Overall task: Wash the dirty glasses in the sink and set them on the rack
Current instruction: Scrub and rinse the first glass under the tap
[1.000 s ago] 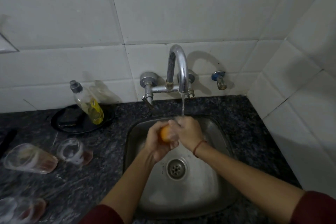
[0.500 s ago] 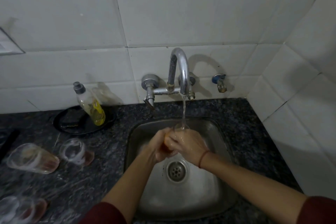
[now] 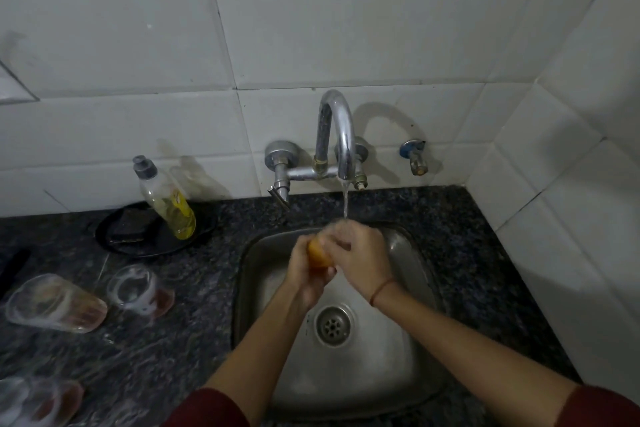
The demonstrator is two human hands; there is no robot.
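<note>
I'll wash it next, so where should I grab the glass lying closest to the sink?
Take the glass round its middle from above: it lies on its side, reddish base toward the sink, so its rounded wall faces up.

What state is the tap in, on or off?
On: a thin stream of water falls from the faucet spout toward the steel sink.

Brushed steel sink [image 3: 412, 371]; speckled polished stone counter [image 3: 194, 340].
</note>
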